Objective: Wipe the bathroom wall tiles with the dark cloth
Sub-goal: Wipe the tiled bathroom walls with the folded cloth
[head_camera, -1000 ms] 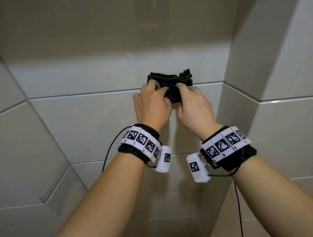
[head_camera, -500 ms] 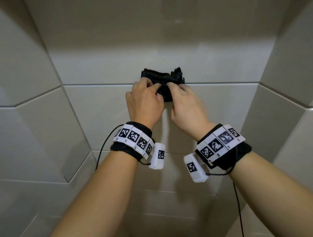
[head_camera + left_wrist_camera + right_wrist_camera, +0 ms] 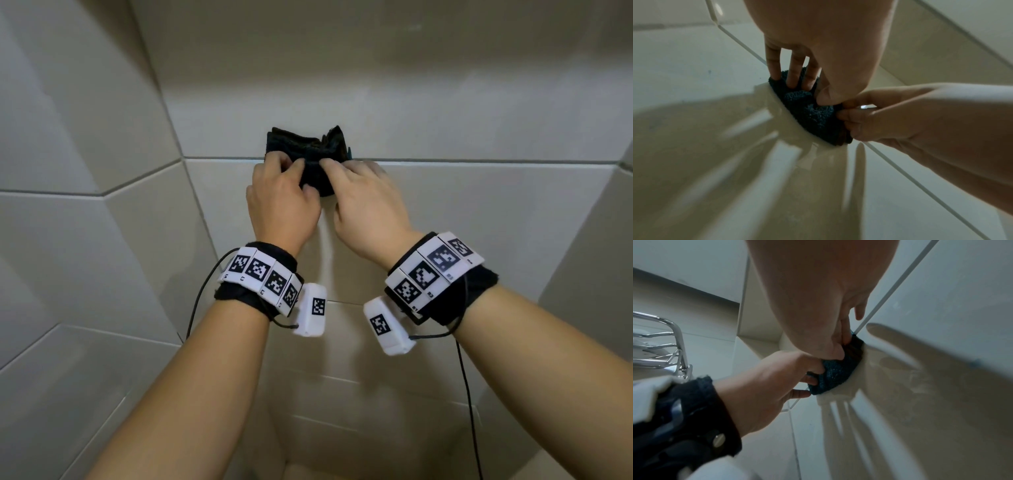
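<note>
The dark cloth [image 3: 306, 147] is bunched up and pressed flat to the beige wall tiles [image 3: 479, 212], right on a horizontal grout line. My left hand [image 3: 291, 168] grips its left part, fingers laid over the top and thumb pushed into the pile. My right hand [image 3: 339, 168] pinches the right part beside it. In the left wrist view the cloth [image 3: 809, 112] shows dark blue-green under my left fingers [image 3: 793, 73], with the right hand [image 3: 846, 113] curled on its edge. The right wrist view has the cloth [image 3: 835, 374] between both hands.
The tiled wall meets a side wall at a corner on the left [image 3: 178, 144] and another far right [image 3: 620, 164]. A chrome wire rack [image 3: 668, 344] is fixed on the wall to the left in the right wrist view. Cables hang from both wristbands.
Both hands have slid the cloth to the left along the grout line, away from the right corner and closer to the left one. The grip on the cloth looks the same.
</note>
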Motion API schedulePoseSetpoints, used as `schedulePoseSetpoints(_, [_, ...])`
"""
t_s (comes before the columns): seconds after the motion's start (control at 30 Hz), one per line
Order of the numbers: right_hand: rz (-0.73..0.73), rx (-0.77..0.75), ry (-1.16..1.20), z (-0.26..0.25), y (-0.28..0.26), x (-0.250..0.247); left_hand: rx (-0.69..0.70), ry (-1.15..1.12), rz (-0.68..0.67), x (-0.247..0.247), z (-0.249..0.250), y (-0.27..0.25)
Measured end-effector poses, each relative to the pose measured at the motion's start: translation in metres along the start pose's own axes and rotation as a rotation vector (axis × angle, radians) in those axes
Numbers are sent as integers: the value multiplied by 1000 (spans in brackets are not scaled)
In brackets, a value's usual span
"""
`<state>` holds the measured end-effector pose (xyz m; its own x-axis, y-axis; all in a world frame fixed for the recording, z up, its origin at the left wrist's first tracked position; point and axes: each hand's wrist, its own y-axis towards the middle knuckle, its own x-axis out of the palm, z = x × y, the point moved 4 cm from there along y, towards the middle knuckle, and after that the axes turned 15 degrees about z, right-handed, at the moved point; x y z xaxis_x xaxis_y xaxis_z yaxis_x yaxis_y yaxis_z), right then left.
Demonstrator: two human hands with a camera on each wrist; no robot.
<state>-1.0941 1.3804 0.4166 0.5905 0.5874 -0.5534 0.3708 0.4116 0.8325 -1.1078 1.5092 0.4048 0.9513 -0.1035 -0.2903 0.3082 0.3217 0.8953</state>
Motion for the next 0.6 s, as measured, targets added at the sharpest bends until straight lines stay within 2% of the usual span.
schedulePoseSetpoints(0.17, [14, 24, -80, 21, -7, -16, -24, -45, 12, 3, 15, -4])
schedulePoseSetpoints(0.43, [-2, 141, -172, 72, -38, -55, 90, -95, -59, 18, 86, -26])
schedulePoseSetpoints(0.6, [-9, 274, -250, 109, -61, -91, 196, -84, -142, 33, 138, -39])
